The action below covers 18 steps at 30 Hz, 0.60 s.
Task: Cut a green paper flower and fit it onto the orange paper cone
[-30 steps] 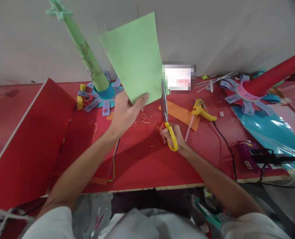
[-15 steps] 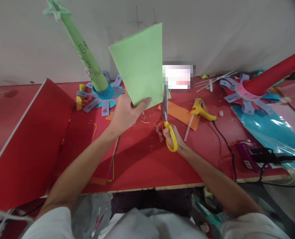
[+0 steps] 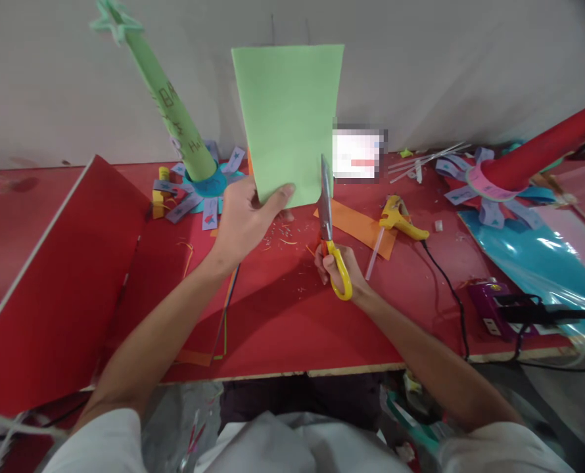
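My left hand (image 3: 246,220) pinches the lower edge of a light green paper sheet (image 3: 290,118) and holds it upright above the red table (image 3: 282,315). My right hand (image 3: 339,269) grips the yellow handles of a pair of scissors (image 3: 328,223). The blades point upward beside the sheet's lower right edge. The blades look closed or nearly so.
A green paper cone (image 3: 171,112) with purple tags stands behind my left hand. An orange sheet (image 3: 359,226), a yellow glue gun (image 3: 398,217) with black cable, a red cone (image 3: 543,154), blue foil (image 3: 534,253) and a purple power strip (image 3: 492,305) lie to the right. A raised red board (image 3: 50,282) is at left.
My left hand has turned the green sheet from tilted left to nearly upright and shifted it right. The scissors stayed beside its lower right edge, with small up-and-down moves.
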Tool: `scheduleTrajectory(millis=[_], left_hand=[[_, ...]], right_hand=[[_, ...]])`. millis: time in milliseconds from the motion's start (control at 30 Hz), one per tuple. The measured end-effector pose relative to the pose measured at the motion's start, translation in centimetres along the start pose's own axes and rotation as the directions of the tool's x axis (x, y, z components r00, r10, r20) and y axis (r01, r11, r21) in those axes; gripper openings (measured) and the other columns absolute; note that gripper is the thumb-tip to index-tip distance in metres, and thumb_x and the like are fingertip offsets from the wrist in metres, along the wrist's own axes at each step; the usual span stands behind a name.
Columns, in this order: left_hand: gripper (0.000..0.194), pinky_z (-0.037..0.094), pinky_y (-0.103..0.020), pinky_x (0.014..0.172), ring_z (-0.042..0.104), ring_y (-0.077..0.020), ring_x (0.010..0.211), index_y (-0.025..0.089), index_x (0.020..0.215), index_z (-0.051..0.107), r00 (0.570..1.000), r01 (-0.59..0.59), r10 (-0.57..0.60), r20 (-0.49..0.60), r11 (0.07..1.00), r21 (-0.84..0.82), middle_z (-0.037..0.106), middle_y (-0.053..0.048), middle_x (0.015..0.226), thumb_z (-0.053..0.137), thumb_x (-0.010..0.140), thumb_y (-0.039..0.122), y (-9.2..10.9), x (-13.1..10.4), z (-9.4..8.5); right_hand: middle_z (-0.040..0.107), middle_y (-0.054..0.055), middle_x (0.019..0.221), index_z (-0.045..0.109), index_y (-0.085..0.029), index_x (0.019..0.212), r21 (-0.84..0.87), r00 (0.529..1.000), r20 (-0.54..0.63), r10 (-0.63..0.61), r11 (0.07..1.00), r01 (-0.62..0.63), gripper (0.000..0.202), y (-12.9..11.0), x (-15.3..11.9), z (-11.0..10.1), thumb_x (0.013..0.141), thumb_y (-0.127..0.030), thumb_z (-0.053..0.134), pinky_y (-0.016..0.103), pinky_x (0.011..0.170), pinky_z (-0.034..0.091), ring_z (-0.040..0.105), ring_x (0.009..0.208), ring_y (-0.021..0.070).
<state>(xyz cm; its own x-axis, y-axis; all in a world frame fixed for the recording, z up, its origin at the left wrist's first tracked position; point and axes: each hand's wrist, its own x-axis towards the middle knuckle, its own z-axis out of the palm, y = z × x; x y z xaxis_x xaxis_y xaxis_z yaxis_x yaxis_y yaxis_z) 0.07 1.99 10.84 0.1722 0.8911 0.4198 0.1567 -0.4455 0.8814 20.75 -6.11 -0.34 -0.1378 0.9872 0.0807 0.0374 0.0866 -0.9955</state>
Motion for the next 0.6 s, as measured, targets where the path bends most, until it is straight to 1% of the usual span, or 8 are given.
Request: scheduleTrajectory(millis=[67,133,267,367,467,600], left_hand=[[0.033,0.057,-0.019,0.051,0.068,-0.0104,0.052,0.018,0.084,0.067,1.0,0.001,-0.001,0.007,1.0,-0.012,0.069,0.001,0.063,0.076,0.095,0.048,0.44,-0.07,0.04],[0.032,0.056,-0.019,0.049,0.066,-0.0104,0.049,0.018,0.079,0.067,0.999,0.005,-0.005,0.037,1.0,0.002,0.068,0.001,0.059,0.075,0.097,0.044,0.8,-0.1,-0.03],[0.035,0.052,-0.019,0.045,0.064,-0.0108,0.046,0.018,0.066,0.066,0.995,-0.013,0.004,0.1,0.995,0.097,0.068,-0.001,0.054,0.074,0.097,0.033,1.07,0.01,-0.32],[0.036,0.051,-0.019,0.045,0.065,-0.0111,0.047,0.017,0.062,0.066,0.992,-0.027,0.013,0.124,0.993,0.111,0.068,-0.002,0.053,0.074,0.096,0.028,0.98,0.18,-0.46],[0.033,0.052,-0.019,0.046,0.065,-0.0104,0.048,0.017,0.066,0.066,0.994,-0.015,0.007,0.106,0.998,0.066,0.069,-0.001,0.055,0.075,0.096,0.028,0.76,0.24,-0.42],[0.034,0.054,-0.019,0.047,0.066,-0.01,0.047,0.018,0.073,0.065,0.998,-0.004,0.004,0.056,1.0,0.001,0.068,0.001,0.056,0.077,0.096,0.039,0.44,0.15,-0.17]], right_hand=[[0.045,-0.006,0.054,0.053,-0.022,0.076,0.007,1.0,-0.002,0.001,1.0,-0.001,0.077,0.0,0.06,0.08,0.078,-0.099,0.057,0.026,0.042,0.034,0.042,0.043,0.0095],[0.044,-0.007,0.057,0.056,-0.022,0.079,0.03,1.0,0.006,0.005,1.0,-0.005,0.078,0.07,0.15,0.21,0.077,-0.1,0.056,0.027,0.043,0.034,0.042,0.044,0.0097],[0.049,-0.005,0.066,0.062,-0.02,0.09,0.055,0.999,0.036,-0.006,0.998,0.004,0.083,0.16,0.25,0.42,0.076,-0.101,0.055,0.028,0.048,0.039,0.045,0.049,0.01],[0.048,-0.005,0.064,0.061,-0.02,0.088,0.049,0.999,0.037,-0.007,0.999,0.005,0.081,0.04,0.09,0.37,0.078,-0.1,0.054,0.027,0.048,0.036,0.045,0.049,0.0097],[0.046,-0.006,0.059,0.057,-0.021,0.082,0.056,0.999,0.041,0.01,0.998,-0.012,0.077,-0.17,-0.12,0.29,0.08,-0.098,0.055,0.026,0.046,0.036,0.044,0.048,0.0097],[0.045,-0.007,0.056,0.054,-0.022,0.079,0.075,1.0,0.019,0.025,0.997,-0.026,0.077,-0.4,-0.12,0.28,0.077,-0.098,0.057,0.025,0.043,0.036,0.041,0.044,0.0085]])
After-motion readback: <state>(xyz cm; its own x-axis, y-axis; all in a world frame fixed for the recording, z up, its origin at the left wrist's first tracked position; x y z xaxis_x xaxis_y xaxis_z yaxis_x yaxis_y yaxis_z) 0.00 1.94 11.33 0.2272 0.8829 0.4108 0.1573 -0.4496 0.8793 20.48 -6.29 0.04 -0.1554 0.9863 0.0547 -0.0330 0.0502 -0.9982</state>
